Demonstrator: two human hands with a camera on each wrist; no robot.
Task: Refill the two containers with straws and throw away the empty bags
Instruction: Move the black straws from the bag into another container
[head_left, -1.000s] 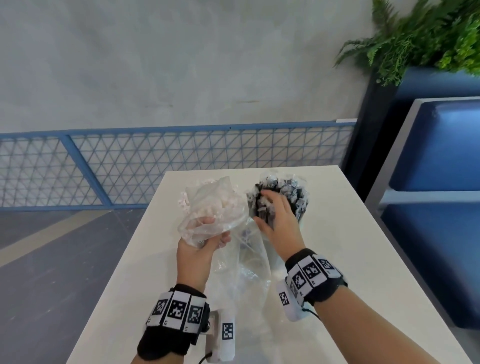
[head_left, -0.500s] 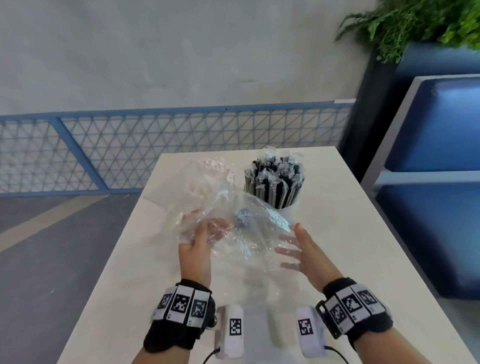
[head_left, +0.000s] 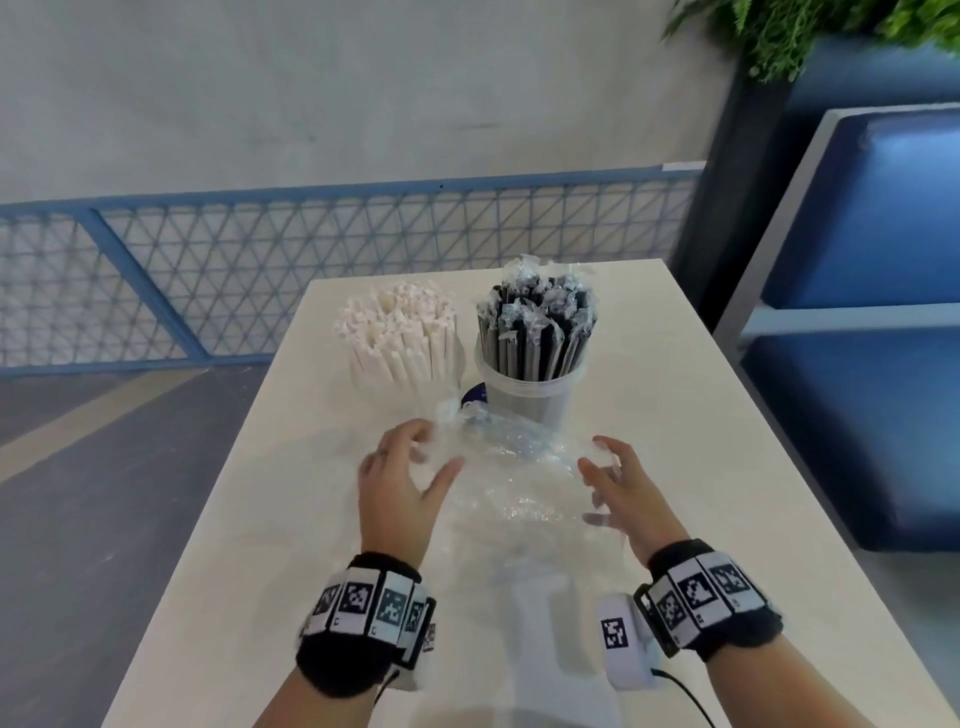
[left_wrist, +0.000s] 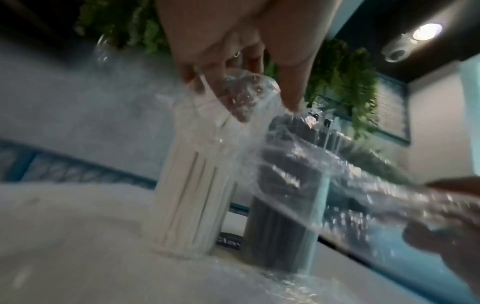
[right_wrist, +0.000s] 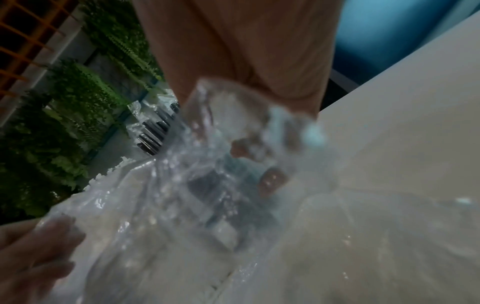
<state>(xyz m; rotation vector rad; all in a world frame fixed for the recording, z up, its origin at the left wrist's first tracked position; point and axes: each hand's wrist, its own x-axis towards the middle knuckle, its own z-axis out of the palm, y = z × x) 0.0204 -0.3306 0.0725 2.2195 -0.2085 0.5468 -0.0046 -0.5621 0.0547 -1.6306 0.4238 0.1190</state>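
Two containers stand at the table's far end: one packed with white straws (head_left: 400, 338) and a clear tub (head_left: 530, 389) full of black wrapped straws (head_left: 537, 325). In front of them the empty clear bags (head_left: 514, 478) lie crumpled on the table. My left hand (head_left: 436, 449) grips their left edge, the film pinched between thumb and fingers (left_wrist: 291, 90). My right hand (head_left: 597, 467) curls its fingers into their right edge, where film covers the fingers (right_wrist: 270, 181). In the left wrist view the white straws (left_wrist: 192, 195) and black straws (left_wrist: 283, 216) stand just behind the bags (left_wrist: 298, 164).
The white table (head_left: 701, 467) has open edges left and right. A blue mesh railing (head_left: 234, 270) runs behind it, with a blue bench (head_left: 883, 312) to the right and a plant (head_left: 810, 36) above. A small dark label (head_left: 474, 397) lies between the containers.
My left hand has brought the bag down off the white straws to the table. My right hand left the black straws, came back and took hold of the bags' right side.
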